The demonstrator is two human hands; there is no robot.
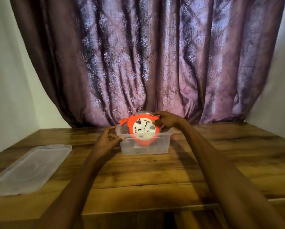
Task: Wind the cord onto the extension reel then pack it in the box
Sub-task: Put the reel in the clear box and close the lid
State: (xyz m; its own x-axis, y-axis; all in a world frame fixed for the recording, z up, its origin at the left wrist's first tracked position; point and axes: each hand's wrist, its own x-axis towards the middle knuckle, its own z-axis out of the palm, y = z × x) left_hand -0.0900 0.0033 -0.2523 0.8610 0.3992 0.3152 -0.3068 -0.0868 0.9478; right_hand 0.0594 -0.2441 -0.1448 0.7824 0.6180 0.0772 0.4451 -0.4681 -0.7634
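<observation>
We are at the packing step: our right hand (167,121) grips the round orange plastic extension reel (143,129) by its upper edge, standing it upright inside the clear plastic box (161,146) on the wooden surface (155,176). Our left hand (108,139), loosely open, rests beside the box's left rim. Next, we judge, fit the flat translucent lid (29,169)

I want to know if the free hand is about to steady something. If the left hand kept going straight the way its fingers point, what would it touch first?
Most likely the clear box: the left hand points right, at its near left corner. Depth is unclear; the fingertips may already touch it.
</observation>
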